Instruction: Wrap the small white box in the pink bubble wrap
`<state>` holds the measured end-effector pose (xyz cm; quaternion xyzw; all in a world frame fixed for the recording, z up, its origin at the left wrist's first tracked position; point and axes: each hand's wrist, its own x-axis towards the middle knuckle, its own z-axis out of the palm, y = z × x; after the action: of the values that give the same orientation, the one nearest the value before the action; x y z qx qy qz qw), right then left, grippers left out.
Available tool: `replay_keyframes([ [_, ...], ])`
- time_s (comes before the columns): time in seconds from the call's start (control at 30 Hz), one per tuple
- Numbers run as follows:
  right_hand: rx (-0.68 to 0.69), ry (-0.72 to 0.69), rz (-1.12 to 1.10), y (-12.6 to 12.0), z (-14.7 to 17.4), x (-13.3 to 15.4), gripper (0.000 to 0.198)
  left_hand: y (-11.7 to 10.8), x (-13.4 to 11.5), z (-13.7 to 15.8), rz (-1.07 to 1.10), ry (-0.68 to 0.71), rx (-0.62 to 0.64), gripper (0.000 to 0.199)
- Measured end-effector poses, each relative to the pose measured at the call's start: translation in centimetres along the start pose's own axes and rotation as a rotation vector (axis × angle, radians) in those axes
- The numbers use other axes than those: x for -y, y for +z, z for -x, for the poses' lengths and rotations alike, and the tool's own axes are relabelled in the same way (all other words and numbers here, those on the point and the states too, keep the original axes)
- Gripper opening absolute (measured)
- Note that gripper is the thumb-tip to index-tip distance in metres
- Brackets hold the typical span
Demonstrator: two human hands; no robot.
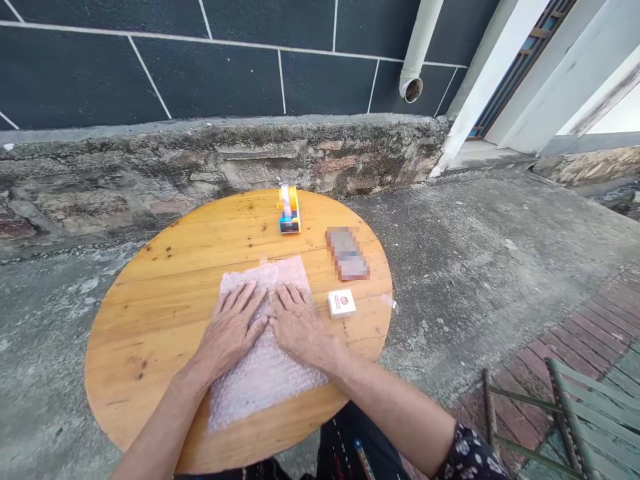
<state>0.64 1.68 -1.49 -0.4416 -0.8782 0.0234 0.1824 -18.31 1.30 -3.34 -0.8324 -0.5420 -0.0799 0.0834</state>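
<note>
A sheet of bubble wrap (260,380) lies flat on the round wooden table (150,293). My left hand (231,330) and my right hand (296,325) press palm-down on it side by side, fingers spread and thumbs nearly touching. Neither hand holds anything. A small white box with a red mark (341,303) sits just to the right of my right hand. Farther back lie a blurred flat rectangular object (347,253) and a yellow and blue tape dispenser (289,209). A short strip of clear tape (389,302) sticks at the table's right edge.
The table stands on rough concrete ground before a low stone ledge (200,160) and a dark tiled wall. A white drain pipe (417,53) hangs at the back. A green metal chair (575,413) stands at the lower right on brick paving.
</note>
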Motion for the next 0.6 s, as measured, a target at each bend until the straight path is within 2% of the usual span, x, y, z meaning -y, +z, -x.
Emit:
replay_keyframes([
  [0.2,0.013,0.023,-0.015,0.3,0.0,-0.3,0.05,0.4,0.8,0.2,-0.009,-0.033,-0.001,0.062],
  [0.37,0.01,0.009,-0.012,0.4,0.0,-0.3,0.051,0.1,2.0,1.0,-0.032,-0.1,0.007,0.059],
  [0.47,0.003,0.012,-0.018,0.4,0.1,-0.3,0.051,-0.7,1.0,2.1,-0.05,-0.126,-0.03,0.056],
  [0.6,-0.011,0.021,-0.022,0.4,0.1,-0.2,0.048,-1.1,-1.8,3.9,-0.023,0.015,-0.044,0.059],
])
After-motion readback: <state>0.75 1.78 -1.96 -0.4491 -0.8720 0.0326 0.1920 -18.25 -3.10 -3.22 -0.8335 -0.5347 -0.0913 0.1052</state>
